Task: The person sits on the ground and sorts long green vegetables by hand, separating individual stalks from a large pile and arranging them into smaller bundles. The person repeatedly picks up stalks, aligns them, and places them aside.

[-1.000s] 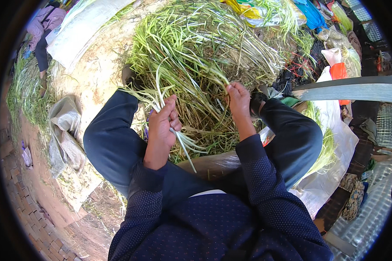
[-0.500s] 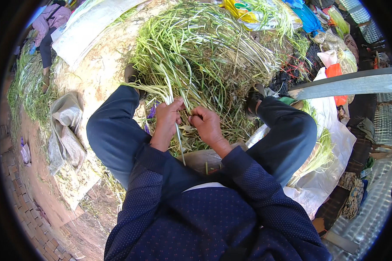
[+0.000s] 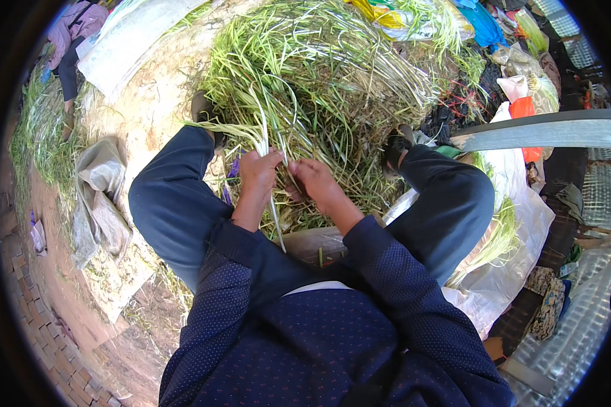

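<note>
Between my knees, my left hand is closed round a small bunch of long pale-green stalks. Their leafy tops fan out to the left, and thin white ends hang below the hand toward my lap. Close beside it on the right, my right hand pinches a thin green stalk at the thumb and fingertips. Its fingers are partly hidden under the hand. Beyond both hands lies a big heap of the same long green stalks, tangled and leafy at the left, with straighter stems at the right.
My shoes stand at the heap's sides. A metal bar juts in from the right. White plastic sheeting with more greens lies right of my knee. A grey sack lies at left; another person is far left.
My right hand has shifted slightly left, its fingertips now nearer my left hand. The left hand keeps its hold on the bunch. The whole view has tilted a little.
</note>
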Demonstrator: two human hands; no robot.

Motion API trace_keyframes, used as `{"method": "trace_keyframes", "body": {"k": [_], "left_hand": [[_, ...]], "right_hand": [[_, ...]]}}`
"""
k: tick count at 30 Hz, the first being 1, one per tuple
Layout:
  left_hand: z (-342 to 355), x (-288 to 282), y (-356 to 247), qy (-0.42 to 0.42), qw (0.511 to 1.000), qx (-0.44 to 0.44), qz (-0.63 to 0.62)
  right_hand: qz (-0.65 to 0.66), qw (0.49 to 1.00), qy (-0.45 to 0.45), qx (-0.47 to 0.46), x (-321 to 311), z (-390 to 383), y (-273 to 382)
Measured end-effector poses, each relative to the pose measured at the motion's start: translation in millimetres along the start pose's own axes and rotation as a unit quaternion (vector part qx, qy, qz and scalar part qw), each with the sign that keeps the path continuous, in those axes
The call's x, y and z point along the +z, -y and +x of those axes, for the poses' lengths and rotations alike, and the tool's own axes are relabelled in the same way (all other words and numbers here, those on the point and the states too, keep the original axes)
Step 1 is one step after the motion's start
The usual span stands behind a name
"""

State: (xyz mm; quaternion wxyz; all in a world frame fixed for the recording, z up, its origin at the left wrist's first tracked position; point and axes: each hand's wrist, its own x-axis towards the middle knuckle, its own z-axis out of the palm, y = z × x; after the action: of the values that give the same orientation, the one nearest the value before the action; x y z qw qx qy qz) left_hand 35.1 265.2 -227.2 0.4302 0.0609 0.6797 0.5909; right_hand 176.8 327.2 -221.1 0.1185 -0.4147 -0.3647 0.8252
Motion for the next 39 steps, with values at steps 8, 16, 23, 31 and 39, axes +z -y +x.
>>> {"method": "trace_keyframes", "body": {"k": [8, 16, 23, 31, 39], "left_hand": [[-3, 6, 2, 0.034, 0.999, -0.002, 0.030], [-17, 10, -8, 0.040, 0.999, -0.025, -0.008], [-42, -15, -41, 0.098, 0.977, -0.068, -0.177], [-44, -19, -44, -0.015, 1.000, 0.022, -0.003], [-32, 12, -29, 0.083, 0.995, -0.009, 0.047]], "right_hand": [[0.122, 0.992, 0.024, -0.026, -4, 50, 9], [0.127, 0.990, -0.058, -0.028, -32, 59, -3], [0.198, 0.944, -0.263, -0.021, -117, 55, 9], [0.167, 0.965, -0.179, -0.098, -111, 28, 26], [0.071, 0.985, -0.066, -0.142, -38, 6, 34]]}}
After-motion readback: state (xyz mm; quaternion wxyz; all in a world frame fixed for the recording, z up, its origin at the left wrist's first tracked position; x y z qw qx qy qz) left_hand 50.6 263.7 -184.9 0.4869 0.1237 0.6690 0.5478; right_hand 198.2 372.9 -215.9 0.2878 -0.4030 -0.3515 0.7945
